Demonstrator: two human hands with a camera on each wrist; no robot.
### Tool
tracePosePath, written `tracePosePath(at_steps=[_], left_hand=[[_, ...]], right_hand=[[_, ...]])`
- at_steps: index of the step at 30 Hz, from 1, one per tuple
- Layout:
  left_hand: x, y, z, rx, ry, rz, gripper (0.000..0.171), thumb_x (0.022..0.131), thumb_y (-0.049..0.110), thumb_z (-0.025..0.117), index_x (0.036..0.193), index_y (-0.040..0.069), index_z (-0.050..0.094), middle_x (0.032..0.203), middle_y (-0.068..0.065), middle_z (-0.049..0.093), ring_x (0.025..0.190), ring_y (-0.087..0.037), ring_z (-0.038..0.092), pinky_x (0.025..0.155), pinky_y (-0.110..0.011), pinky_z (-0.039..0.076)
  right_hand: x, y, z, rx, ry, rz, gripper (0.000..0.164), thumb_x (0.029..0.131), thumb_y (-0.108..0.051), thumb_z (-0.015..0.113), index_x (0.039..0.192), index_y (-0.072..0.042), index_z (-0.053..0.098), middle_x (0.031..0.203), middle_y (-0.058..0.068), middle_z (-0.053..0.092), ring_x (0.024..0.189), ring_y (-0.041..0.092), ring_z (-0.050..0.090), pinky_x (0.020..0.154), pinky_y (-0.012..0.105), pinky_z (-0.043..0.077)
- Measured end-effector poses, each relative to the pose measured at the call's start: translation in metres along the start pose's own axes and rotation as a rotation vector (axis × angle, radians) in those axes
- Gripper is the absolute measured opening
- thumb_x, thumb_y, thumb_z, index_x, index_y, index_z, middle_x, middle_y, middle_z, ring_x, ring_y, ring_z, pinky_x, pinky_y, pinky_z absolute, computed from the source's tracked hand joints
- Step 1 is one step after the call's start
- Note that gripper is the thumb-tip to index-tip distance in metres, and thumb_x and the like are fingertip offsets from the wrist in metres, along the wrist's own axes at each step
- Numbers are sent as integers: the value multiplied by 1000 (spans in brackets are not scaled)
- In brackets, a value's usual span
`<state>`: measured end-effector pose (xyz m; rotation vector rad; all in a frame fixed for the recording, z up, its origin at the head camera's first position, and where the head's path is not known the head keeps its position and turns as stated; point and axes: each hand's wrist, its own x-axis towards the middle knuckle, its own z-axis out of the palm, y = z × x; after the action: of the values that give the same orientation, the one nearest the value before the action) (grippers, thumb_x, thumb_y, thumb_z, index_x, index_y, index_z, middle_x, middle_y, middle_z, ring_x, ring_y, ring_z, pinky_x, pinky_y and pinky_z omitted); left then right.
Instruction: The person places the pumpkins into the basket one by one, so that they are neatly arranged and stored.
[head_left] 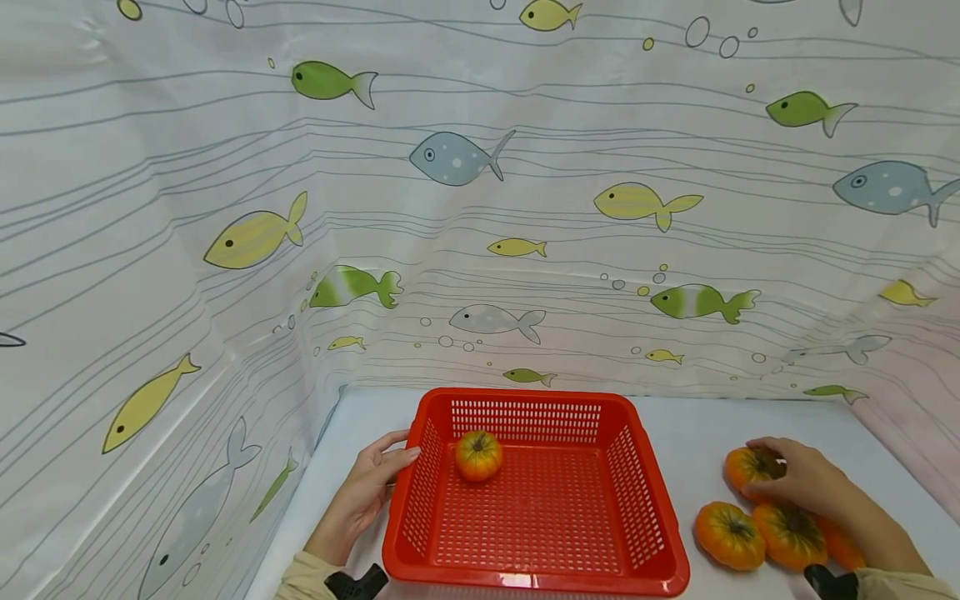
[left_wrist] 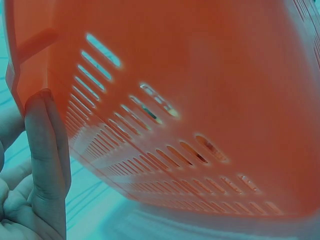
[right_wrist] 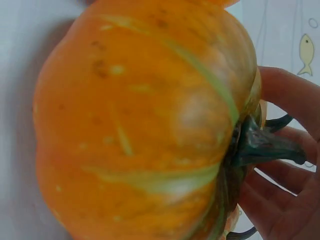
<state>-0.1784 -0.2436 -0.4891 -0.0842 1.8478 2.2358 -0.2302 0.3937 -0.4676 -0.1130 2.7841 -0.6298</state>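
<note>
My left hand [head_left: 369, 479] holds the left side of a red plastic basket [head_left: 525, 578]. In the left wrist view, straight fingers [left_wrist: 47, 150] lie against its outer wall, just under the rim. Inside the basket, toward the back left, sits one small orange pumpkin [head_left: 478, 456]. On the right, my right hand [head_left: 810, 479] grips the farthest of several pumpkins, an orange one [head_left: 742, 468], thumb and fingers around its top. A nearer orange pumpkin [right_wrist: 145, 125] with a dark green stem fills the right wrist view and covers much of what the hand holds.
Two more pumpkins, a left one [head_left: 729, 536] and a middle one [head_left: 789, 537], lie in front of the right hand. Another pumpkin [head_left: 840, 542] is partly hidden under the forearm. A fish-patterned curtain [head_left: 555, 275] hangs behind and beside the white table [head_left: 678, 425].
</note>
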Motion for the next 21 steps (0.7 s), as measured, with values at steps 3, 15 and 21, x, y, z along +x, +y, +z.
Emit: tracePosePath(at_steps=[3,15,21], left_hand=[[0,0,0,-2,-4,2,62,103,17,63,154,0,32,115,-3,77,95,-16,78,84,-35,65],[1,0,0,-3,-5,2,62,103,17,63,155,0,32,116,-3,77,96,-16,78,84,-36,65],[1,0,0,-2,-10,5,62,103,17,62,155,0,32,117,-4,77,96,-16,78,85,-36,64]], right_hand=[[-1,-3,-1,-9,29,-22,94,77,-55,86,141,5,52,130,29,62,114,46,59,88,64,57],[-5,-9,0,-9,121,-55,93,76,-59,84,141,0,54,132,31,59,114,49,57,85,62,59],[-8,-16,1,-1,187,-113,85,79,-55,85,139,-1,56,128,27,60,108,41,60,85,59,61]])
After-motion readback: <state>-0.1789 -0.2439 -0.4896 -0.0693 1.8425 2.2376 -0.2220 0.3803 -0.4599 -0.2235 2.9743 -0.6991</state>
